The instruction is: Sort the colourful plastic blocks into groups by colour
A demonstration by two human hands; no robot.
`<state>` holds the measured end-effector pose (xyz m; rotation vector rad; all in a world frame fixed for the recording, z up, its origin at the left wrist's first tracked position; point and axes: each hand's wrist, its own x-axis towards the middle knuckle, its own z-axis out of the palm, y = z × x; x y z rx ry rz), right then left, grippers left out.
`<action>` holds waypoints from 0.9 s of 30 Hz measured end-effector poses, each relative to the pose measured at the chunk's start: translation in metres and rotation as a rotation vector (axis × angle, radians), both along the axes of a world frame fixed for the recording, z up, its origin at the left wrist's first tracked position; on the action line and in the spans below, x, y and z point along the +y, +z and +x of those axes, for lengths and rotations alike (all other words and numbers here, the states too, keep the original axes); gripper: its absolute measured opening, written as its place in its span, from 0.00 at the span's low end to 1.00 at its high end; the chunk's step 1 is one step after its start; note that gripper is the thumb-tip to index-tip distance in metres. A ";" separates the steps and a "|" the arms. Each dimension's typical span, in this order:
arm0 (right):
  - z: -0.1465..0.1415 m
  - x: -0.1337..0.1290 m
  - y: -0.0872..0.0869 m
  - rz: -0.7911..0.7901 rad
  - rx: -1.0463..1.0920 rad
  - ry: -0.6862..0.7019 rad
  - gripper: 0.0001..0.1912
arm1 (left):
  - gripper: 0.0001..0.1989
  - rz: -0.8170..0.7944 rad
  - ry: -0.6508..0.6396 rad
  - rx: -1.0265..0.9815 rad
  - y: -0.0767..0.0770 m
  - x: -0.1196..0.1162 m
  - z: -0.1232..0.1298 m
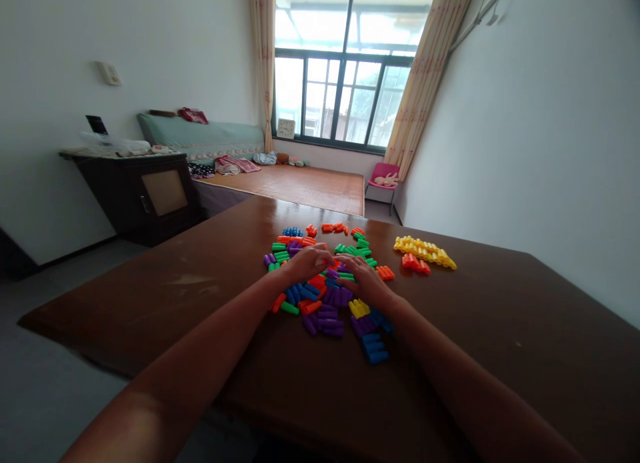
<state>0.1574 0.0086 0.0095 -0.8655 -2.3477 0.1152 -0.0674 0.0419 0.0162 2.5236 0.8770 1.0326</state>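
Note:
Several plastic building pieces, shaped like short joined tubes, lie in a loose heap on the brown table (480,336). My left hand (309,263) is over the back of the heap with its fingers curled in; what they hold, if anything, is hidden. Facing it, my right hand (367,281) reaches across the heap with its fingers stretched out over green and purple pieces. Near my right wrist are a yellow piece (359,308) and a blue piece (375,348). Purple pieces (330,324) lie at the front of the heap, and orange pieces (334,227) at its back.
Joined yellow pieces (425,250) form a long strip to the right, with an orange cluster (415,264) beside it. Beyond the table stand a bed (310,186), a dark cabinet (130,193) and a pink chair (383,174) below the window.

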 end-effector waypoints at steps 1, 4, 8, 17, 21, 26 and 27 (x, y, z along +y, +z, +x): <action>-0.002 -0.002 -0.001 -0.001 0.004 -0.001 0.24 | 0.07 -0.007 -0.022 -0.020 0.001 -0.004 0.004; -0.005 -0.007 -0.001 0.006 0.049 -0.054 0.19 | 0.07 -0.033 -0.064 -0.090 0.004 -0.013 0.015; -0.002 -0.003 0.005 0.011 0.101 -0.118 0.14 | 0.07 -0.100 -0.098 -0.207 0.008 -0.018 0.021; 0.156 0.065 -0.002 -0.155 0.674 -0.781 0.21 | 0.09 -0.045 0.123 -0.288 0.023 -0.003 -0.014; 0.213 0.070 -0.027 -0.235 0.768 -0.965 0.18 | 0.10 -0.049 0.184 -0.289 0.021 0.004 -0.022; 0.212 0.071 -0.036 -0.260 0.671 -0.965 0.17 | 0.11 -0.089 0.179 -0.291 0.018 0.004 -0.022; 0.210 0.071 -0.035 -0.254 0.623 -0.966 0.18 | 0.11 -0.098 0.184 -0.289 0.017 0.004 -0.022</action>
